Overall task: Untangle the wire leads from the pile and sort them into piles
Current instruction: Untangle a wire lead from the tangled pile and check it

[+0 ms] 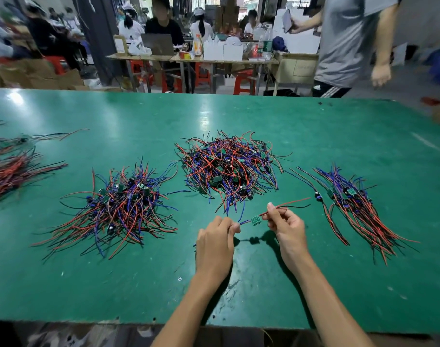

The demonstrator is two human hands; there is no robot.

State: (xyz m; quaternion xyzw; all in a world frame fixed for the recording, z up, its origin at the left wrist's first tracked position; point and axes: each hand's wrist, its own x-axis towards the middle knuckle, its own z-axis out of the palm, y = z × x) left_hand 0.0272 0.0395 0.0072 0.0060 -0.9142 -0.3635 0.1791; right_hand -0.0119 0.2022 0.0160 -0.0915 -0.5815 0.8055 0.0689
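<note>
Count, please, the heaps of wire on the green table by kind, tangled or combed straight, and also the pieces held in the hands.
Tangled heaps: 2
Combed, straight heaps: 2
Pieces held between the left hand and right hand: 1
Total: 5

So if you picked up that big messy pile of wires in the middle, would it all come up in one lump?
Probably much of it: the middle pile has red, blue and black leads crossing every way, so they would likely snag and drag neighbours. It looks floppy, since its thin ends curl and droop. The lead stretched between the left hand and right hand suggests each is light.
</note>
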